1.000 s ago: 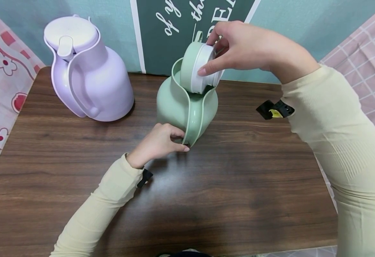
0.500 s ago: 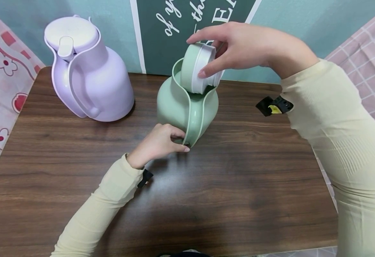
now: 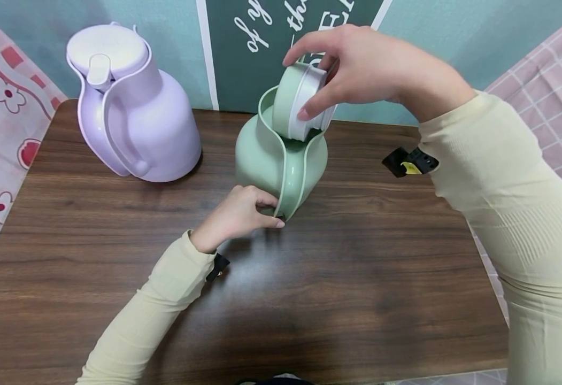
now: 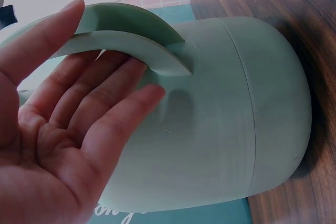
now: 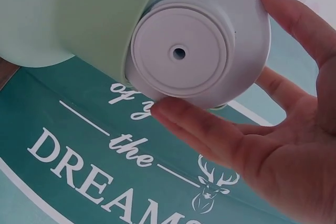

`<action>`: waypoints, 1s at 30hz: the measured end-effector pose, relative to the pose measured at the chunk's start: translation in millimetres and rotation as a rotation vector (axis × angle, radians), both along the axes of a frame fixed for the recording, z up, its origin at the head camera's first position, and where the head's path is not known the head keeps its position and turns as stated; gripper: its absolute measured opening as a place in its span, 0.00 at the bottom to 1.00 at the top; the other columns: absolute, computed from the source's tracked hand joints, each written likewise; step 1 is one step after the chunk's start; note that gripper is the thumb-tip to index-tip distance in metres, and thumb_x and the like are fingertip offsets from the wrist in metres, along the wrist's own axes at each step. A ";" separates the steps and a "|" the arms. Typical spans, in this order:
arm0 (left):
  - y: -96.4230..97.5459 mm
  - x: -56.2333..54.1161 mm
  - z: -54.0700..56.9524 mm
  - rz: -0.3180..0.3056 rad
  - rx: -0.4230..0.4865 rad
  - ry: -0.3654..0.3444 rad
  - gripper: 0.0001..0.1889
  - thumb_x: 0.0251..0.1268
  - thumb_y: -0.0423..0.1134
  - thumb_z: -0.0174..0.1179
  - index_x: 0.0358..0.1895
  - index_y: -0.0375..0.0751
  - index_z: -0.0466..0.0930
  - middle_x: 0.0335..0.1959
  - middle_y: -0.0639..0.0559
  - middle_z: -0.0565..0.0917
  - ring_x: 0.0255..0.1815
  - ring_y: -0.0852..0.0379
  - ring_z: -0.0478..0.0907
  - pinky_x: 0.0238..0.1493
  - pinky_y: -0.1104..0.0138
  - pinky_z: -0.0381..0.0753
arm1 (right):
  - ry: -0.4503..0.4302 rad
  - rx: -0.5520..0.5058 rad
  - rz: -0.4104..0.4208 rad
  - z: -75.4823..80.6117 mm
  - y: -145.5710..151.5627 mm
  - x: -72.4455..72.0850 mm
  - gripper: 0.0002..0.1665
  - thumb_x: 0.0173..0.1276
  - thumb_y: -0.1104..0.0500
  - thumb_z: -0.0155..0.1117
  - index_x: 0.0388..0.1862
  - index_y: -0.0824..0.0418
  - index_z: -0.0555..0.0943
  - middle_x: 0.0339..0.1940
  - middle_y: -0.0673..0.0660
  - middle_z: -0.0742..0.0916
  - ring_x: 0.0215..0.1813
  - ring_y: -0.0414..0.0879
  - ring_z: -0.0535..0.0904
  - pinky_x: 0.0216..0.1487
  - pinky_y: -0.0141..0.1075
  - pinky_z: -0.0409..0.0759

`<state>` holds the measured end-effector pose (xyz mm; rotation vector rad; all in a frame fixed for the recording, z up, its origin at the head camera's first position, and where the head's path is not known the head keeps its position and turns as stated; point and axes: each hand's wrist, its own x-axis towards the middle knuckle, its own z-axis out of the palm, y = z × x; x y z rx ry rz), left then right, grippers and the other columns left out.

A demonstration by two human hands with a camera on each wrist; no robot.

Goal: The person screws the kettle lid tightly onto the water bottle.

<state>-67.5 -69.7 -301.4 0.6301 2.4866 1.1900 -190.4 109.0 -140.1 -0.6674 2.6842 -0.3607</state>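
A pale green thermos jug (image 3: pixel 259 155) stands on the table, its handle toward me. My left hand (image 3: pixel 239 211) grips the lower part of the jug's handle (image 3: pixel 292 179), thumb outside, fingers through the loop in the left wrist view. In my right hand (image 3: pixel 367 69) I hold a green and white lid (image 3: pixel 294 104) by its edges. The lid is tipped on its side at the jug's mouth, its underside turned right. In the right wrist view, the round white underside of the lid (image 5: pixel 157 66) shows a small central hole. The jug's opening is mostly hidden behind the lid.
A lilac thermos jug (image 3: pixel 160 117) with its lid on stands at the back left of the wooden table (image 3: pixel 358 278). Behind the table hangs a teal cloth (image 3: pixel 256 69) with white lettering. Pink patterned cloths (image 3: pixel 6 133) flank both sides.
My right index finger has stretched over the lid's green rim, and a loop on the lid seen earlier is now hidden. The lid has shifted very slightly right. My left hand stays put.
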 end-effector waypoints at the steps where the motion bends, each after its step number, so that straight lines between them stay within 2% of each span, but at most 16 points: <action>1: 0.0 0.1 -0.3 -0.001 -0.001 0.000 0.06 0.48 0.41 0.69 0.31 0.47 0.85 0.22 0.62 0.80 0.22 0.63 0.66 0.27 0.70 0.68 | 0.002 -0.006 -0.011 0.7 -0.4 1.0 0.44 0.37 0.38 0.76 0.57 0.31 0.69 0.42 0.54 0.80 0.43 0.44 0.76 0.42 0.40 0.71; 6: -0.5 0.3 0.0 -0.004 -0.002 0.003 0.06 0.48 0.42 0.69 0.30 0.47 0.85 0.21 0.62 0.79 0.21 0.63 0.66 0.27 0.70 0.68 | 0.021 -0.066 -0.064 -2.3 2.3 -1.1 0.40 0.37 0.38 0.76 0.53 0.34 0.72 0.40 0.56 0.81 0.43 0.47 0.75 0.41 0.41 0.70; 11: -1.8 0.7 1.9 0.000 -0.003 -0.004 0.06 0.48 0.42 0.69 0.30 0.47 0.85 0.21 0.62 0.79 0.22 0.63 0.67 0.27 0.70 0.68 | 0.059 -0.048 -0.028 -9.0 10.7 -11.4 0.38 0.39 0.36 0.73 0.54 0.34 0.71 0.40 0.53 0.81 0.43 0.47 0.74 0.41 0.41 0.72; 22: -2.3 0.9 1.1 -0.002 0.006 -0.006 0.06 0.48 0.41 0.69 0.30 0.48 0.85 0.19 0.62 0.77 0.21 0.64 0.65 0.26 0.70 0.67 | 0.012 -0.027 0.006 4.4 8.1 0.5 0.32 0.49 0.43 0.72 0.53 0.41 0.72 0.40 0.53 0.83 0.43 0.45 0.75 0.45 0.41 0.68; 26: -2.1 1.1 1.4 0.000 0.004 -0.007 0.06 0.48 0.42 0.69 0.30 0.48 0.85 0.19 0.62 0.78 0.21 0.64 0.65 0.26 0.70 0.67 | 0.009 -0.006 0.015 6.2 8.6 -1.5 0.32 0.50 0.41 0.70 0.55 0.42 0.72 0.41 0.52 0.83 0.44 0.45 0.74 0.44 0.41 0.68; 30: -2.1 0.6 1.0 0.000 0.002 -0.003 0.06 0.48 0.42 0.69 0.30 0.48 0.85 0.20 0.63 0.78 0.21 0.63 0.66 0.27 0.70 0.67 | 0.020 0.030 0.001 5.9 9.9 -6.1 0.35 0.48 0.38 0.69 0.57 0.37 0.71 0.44 0.51 0.81 0.45 0.45 0.74 0.44 0.42 0.70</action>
